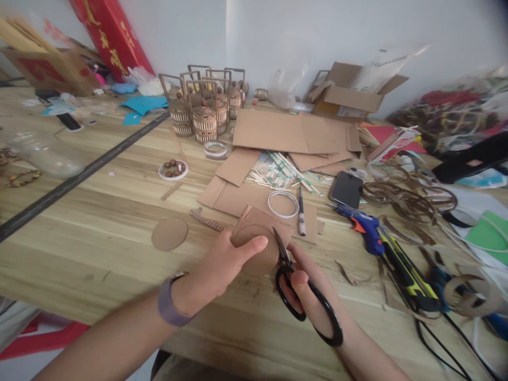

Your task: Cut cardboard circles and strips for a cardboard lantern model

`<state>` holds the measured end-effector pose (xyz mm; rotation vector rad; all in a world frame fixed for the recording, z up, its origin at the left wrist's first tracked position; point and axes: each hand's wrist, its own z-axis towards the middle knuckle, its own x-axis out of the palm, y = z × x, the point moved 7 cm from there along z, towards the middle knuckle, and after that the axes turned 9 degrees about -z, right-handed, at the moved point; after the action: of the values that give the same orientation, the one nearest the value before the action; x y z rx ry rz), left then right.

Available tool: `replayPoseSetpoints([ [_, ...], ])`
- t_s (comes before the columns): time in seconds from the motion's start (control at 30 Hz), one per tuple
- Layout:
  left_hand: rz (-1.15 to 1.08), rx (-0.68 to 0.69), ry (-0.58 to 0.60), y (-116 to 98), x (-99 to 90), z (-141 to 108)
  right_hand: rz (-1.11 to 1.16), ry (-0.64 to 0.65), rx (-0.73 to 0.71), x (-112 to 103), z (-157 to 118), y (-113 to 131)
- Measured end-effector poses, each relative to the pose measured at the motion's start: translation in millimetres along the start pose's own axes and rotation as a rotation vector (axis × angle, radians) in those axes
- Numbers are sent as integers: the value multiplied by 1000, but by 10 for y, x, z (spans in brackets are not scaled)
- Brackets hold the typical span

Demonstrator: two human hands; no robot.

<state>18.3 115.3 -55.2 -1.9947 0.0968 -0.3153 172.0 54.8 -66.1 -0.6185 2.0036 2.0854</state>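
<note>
Two hands meet over a brown cardboard piece with a curved outline [259, 259], scissors at its right edge.
The left hand [234, 256] reaches in from lower left, pinching the cardboard, thumb stretched flat across its top; a purple-grey wristband [171, 304] circles the wrist. The right hand [311, 286] curls around the black-handled metal scissors [283, 255], blades angled up-left. Beyond, on the pale wooden desk [119, 270], lie a round brown cardboard disc [169, 234] to the left and a black pen [301, 211].

On the bench [119, 270], a disc [169, 234] is placed left of the cardboard piece [260, 260]; scissors [283, 251] are held at its right, a glue gun [370, 232] is laid farther right, baskets [205, 124] are set behind.
</note>
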Motion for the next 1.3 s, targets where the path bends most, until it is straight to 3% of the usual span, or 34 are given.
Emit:
replayPoseSetpoints([
  [0.27,-47,35,38,2,8,5,5,1,65,-20,-7,83],
  [0.87,3,-54,28,-29,6,-15,-78,20,97,-14,-7,61],
  [1.3,26,-71,37,-65,13,-35,36,35,81,-5,32,117],
])
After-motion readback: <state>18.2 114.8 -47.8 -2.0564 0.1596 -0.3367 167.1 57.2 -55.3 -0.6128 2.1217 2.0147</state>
